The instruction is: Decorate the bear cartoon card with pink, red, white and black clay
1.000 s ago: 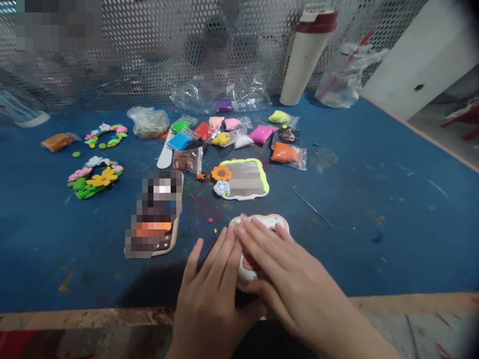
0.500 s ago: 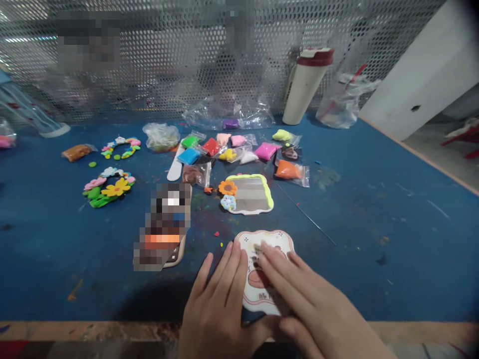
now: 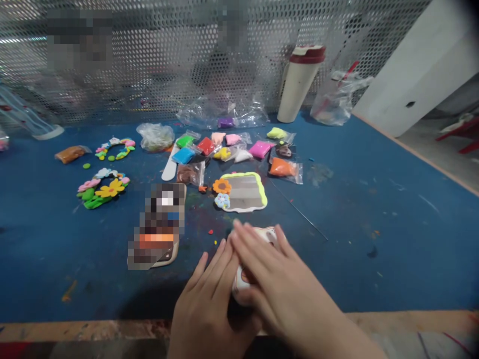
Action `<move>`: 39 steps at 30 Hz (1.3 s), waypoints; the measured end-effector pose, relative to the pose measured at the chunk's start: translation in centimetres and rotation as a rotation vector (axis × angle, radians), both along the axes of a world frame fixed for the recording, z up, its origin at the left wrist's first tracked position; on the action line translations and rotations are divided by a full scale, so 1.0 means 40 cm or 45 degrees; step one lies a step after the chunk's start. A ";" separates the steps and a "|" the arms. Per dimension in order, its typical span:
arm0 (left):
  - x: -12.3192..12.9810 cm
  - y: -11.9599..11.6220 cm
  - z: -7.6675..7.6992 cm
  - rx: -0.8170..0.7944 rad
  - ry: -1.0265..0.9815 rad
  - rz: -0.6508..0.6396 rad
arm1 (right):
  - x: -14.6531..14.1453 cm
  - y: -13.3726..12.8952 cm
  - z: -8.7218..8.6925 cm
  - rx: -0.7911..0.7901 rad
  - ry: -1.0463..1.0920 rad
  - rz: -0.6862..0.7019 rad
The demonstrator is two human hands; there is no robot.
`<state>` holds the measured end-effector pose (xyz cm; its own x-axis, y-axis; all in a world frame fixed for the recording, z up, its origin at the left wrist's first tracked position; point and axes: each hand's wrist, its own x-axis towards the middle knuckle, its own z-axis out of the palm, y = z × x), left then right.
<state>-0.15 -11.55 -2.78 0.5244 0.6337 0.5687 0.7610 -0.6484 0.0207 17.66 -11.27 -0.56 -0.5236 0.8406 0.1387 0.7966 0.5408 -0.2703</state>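
Observation:
My right hand [image 3: 275,274] lies across a white card [image 3: 241,283] with a wavy red-lined edge, fingers stretched out flat. Most of the card's printed face is hidden under that hand. My left hand [image 3: 209,294] rests along the card's left side with fingers extended, its fingertips against those of the right. Whether anything small sits beneath the right palm is hidden. Just beyond the hands lies a small mirror [image 3: 245,193] with a yellow-green clay edge, an orange clay flower [image 3: 222,186] and a light blue clay flower [image 3: 222,201].
Left of the mirror lies a phone [image 3: 175,244], partly blurred out. Several bags of coloured clay, like the orange one [image 3: 283,167], sit farther back near a white tumbler [image 3: 299,85]. A thin wire [image 3: 307,218] lies right; flower-decorated rings [image 3: 110,188] lie left.
My right hand has moved left and forward over the card, covering more of it, and its fingertips now meet my left hand's. The view has shifted slightly.

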 end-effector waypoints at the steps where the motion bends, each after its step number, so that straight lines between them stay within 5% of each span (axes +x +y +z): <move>1: 0.000 0.000 0.003 -0.009 -0.002 0.002 | 0.003 0.008 -0.002 0.010 -0.034 -0.096; 6: 0.004 0.000 0.006 -0.075 -0.006 -0.013 | 0.046 -0.001 -0.030 0.037 -0.113 -0.221; 16: 0.010 -0.003 0.006 -0.103 -0.040 0.008 | 0.079 -0.076 -0.024 0.212 0.266 -0.360; 20: 0.007 -0.003 0.002 -0.102 -0.039 0.000 | 0.048 -0.088 -0.028 0.362 0.235 -0.194; 24: 0.007 -0.004 -0.001 -0.100 -0.056 -0.005 | -0.003 -0.048 -0.025 0.284 0.089 0.043; 29: 0.010 -0.003 -0.001 -0.097 -0.062 -0.012 | 0.013 -0.030 -0.014 0.279 0.018 -0.102; 35: 0.008 0.000 0.001 -0.069 -0.053 -0.021 | 0.002 -0.040 -0.007 0.219 0.079 0.072; 39: 0.007 0.002 0.002 -0.057 -0.031 -0.029 | -0.004 -0.034 -0.017 0.312 0.079 -0.096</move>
